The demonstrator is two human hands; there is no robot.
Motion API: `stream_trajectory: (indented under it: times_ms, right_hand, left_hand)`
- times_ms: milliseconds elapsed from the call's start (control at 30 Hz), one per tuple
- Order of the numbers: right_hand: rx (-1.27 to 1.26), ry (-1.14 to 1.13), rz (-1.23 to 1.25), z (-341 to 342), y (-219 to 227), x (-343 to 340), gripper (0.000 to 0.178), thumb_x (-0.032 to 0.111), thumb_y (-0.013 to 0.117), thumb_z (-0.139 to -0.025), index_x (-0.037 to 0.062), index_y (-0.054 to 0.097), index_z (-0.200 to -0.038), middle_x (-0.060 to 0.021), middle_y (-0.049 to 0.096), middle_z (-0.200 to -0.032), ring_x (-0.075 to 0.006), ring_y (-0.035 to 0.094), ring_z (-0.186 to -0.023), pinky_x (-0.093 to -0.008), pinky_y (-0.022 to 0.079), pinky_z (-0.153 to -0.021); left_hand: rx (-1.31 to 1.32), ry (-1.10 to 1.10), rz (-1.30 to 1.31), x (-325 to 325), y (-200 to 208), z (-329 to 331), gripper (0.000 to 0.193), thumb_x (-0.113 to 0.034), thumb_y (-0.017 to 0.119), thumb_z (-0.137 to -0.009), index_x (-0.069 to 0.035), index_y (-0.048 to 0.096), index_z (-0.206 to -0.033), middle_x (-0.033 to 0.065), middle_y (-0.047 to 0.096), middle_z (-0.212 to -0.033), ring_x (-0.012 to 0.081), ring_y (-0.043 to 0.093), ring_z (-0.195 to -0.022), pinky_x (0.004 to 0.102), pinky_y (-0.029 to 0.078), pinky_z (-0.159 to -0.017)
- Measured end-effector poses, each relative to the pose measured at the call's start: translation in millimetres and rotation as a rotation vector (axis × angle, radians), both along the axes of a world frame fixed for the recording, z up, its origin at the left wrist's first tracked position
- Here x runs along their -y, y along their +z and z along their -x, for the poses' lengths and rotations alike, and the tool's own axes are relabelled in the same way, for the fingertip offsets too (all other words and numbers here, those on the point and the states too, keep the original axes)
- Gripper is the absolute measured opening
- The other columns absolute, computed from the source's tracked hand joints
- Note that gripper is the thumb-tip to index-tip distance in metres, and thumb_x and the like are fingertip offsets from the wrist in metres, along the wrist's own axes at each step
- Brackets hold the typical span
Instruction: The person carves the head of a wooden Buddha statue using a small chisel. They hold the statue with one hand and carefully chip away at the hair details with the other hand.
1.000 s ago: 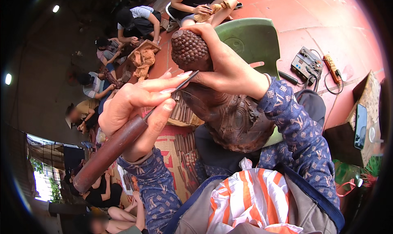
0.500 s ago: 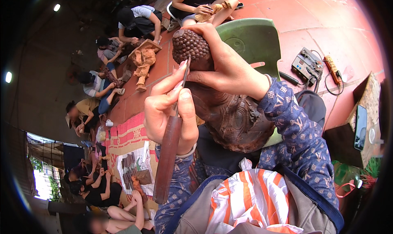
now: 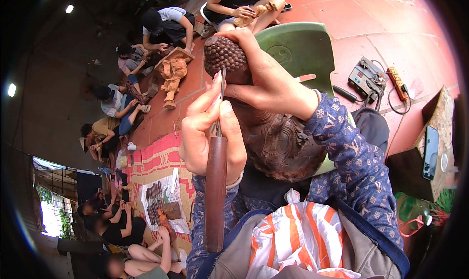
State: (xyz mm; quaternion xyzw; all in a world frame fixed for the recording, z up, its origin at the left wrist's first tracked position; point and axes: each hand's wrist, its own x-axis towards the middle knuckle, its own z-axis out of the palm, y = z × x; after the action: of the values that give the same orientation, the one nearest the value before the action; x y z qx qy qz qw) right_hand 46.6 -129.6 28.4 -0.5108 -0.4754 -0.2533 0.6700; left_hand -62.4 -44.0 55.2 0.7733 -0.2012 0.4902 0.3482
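Note:
A dark brown wooden statue (image 3: 286, 147) rests at my lap, its rounded head covered in small knob-like curls. My right hand (image 3: 276, 83) is closed around the side and back of that head, thumb across the lower part. Between the fingers of my left hand (image 3: 200, 127) is a carving chisel (image 3: 216, 191), its reddish-brown wooden handle hanging toward me. The thin metal blade points away, and its tip touches or nearly touches the lower curls. My left fingertips lie beside the blade near the head.
Beyond the statue is a green plastic chair (image 3: 312, 40). To the right are a grey control box (image 3: 366, 79), an orange power strip (image 3: 398, 81) and a phone (image 3: 430, 152) on a wooden block. Leftward, several people sit near a carved figure (image 3: 173, 74) and laid-out tools (image 3: 156, 196).
The chisel's handle has swung right and now stands nearly upright in view. My left hand has turned and shifted slightly right with it; my right hand still holds the head.

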Motion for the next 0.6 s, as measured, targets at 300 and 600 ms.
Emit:
stream_trajectory:
  times_ms: [300,600]
  right_hand:
    - [-0.037,0.032,0.071,2.9,0.6,4.5,0.068,0.006,0.075,-0.075,0.0031,0.035,-0.13,-0.0147,0.049,-0.117,-0.0249,0.054,-0.108,-0.0342,0.044,-0.091]
    - [-0.095,0.062,0.142,2.0,0.8,5.0,0.075,0.006,0.076,-0.075,0.0052,0.03,-0.135,-0.0116,0.049,-0.122,-0.0178,0.052,-0.111,-0.0322,0.042,-0.095]
  left_hand:
    - [-0.052,-0.022,0.065,-4.2,6.0,3.3,0.007,0.004,0.052,-0.09,0.008,0.046,-0.088,0.0314,0.06,-0.106,0.0319,0.063,-0.1,0.04,0.054,-0.088]
    - [-0.328,-0.567,0.32,-35.7,16.3,33.9,0.013,-0.008,0.058,-0.081,0.001,0.05,-0.082,0.0334,0.063,-0.093,0.0438,0.064,-0.092,0.0585,0.043,-0.095]
